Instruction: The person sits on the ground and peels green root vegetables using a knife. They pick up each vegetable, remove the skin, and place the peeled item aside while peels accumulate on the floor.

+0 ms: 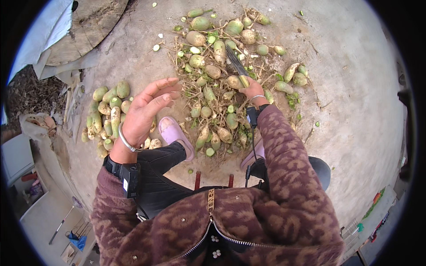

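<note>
My right hand (pixel 253 91) grips the handle of a knife (pixel 236 61), its long dark blade pointing away and to the left over a scattered heap of green radishes. One soil-stained radish (pixel 234 82) lies right by the knife's handle. Roots, stalks and pale cut-off ends, such as a green slice (pixel 195 50), are strewn among the heap. My left hand (pixel 151 106) hovers with fingers stretched out and nothing in it, between that heap and a second pile of radishes (pixel 115 116) at the left. It partly covers this pile from view.
My feet, in pink slippers (pixel 176 136), are at the near side of the heap. Red stool legs (pixel 198 180) show between my knees. A round wooden board (pixel 91 29) and white sheeting (pixel 46 31) lie at the far left, on the concrete ground (pixel 350 88).
</note>
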A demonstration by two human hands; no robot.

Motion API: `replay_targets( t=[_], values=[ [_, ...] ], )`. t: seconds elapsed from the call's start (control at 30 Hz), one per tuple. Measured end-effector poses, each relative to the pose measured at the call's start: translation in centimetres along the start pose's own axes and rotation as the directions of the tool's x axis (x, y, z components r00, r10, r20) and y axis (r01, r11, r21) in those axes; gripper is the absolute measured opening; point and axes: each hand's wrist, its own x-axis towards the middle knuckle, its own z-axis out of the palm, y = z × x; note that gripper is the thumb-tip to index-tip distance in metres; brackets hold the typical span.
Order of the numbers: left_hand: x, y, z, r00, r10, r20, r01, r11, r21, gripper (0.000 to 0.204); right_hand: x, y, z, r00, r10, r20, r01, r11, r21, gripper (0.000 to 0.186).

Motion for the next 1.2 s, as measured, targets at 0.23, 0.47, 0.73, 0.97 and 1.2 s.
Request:
replay_targets(
  t=[0.23, 0.47, 0.73, 0.97, 1.2],
  values=[
    [3.1, -1.6, 3.0, 0.963, 0.261, 0.071, -0.265, 0.854, 0.447, 0.063, -9.1, -10.4, -11.7, 0.923, -0.380, -0.061, 0.382, 0.923, 0.041, 0.059],
    [2.1, 1.4, 5.4, 0.912, -0.060, 0.406, 0.088, 0.995, -0.050, 0.054, -21.5, -18.0, -17.9, 0.679, -0.725, -0.117, 0.712, 0.689, -0.136, 0.053],
    [-0.5, 1.8, 5.3, 0.908, 0.158, 0.388, 0.035, 0.894, -0.447, 0.059, -26.1, -16.8, -18.8, 0.586, -0.586, -0.560, 0.712, 0.702, 0.010, 0.033],
    [1.8, 1.7, 5.1, 0.960, 0.203, 0.191, -0.034, 0.763, -0.645, 0.046, -26.9, -16.2, -18.1, 0.401, -0.679, -0.615, 0.732, 0.642, -0.230, 0.032],
    [3.0, 1.2, 6.3, 0.937, 0.304, 0.171, -0.143, 0.783, -0.606, 0.042, -26.6, -16.1, -18.0, 0.302, -0.778, -0.551, 0.736, 0.558, -0.384, 0.037]
  ],
)
